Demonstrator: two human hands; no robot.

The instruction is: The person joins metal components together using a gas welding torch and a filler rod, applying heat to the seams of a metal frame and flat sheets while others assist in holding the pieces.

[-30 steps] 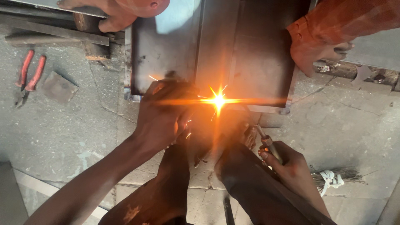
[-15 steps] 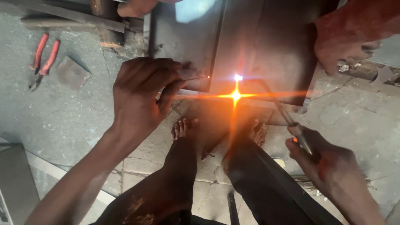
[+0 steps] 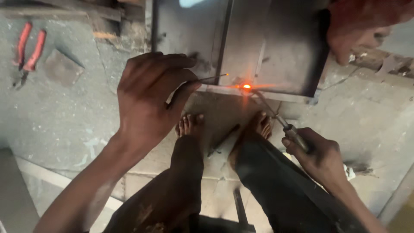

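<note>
Left hand (image 3: 148,101) pinches a thin filler rod (image 3: 211,78), its tip just short of the glowing spot (image 3: 246,86) on the metal sheet's (image 3: 276,47) lower edge. Right hand (image 3: 321,157) clenches the torch (image 3: 284,125), angled up to that glow.

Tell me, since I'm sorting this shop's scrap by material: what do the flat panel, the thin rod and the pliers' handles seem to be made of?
The flat panel looks like sheet steel, dull grey with a soft sheen, glowing orange at one spot on its edge. The thin rod, pinched in the left hand, seems bare metal wire, straight and grey. The pliers' handles look sleeved in red rubber or plastic; which one is unclear.
</note>
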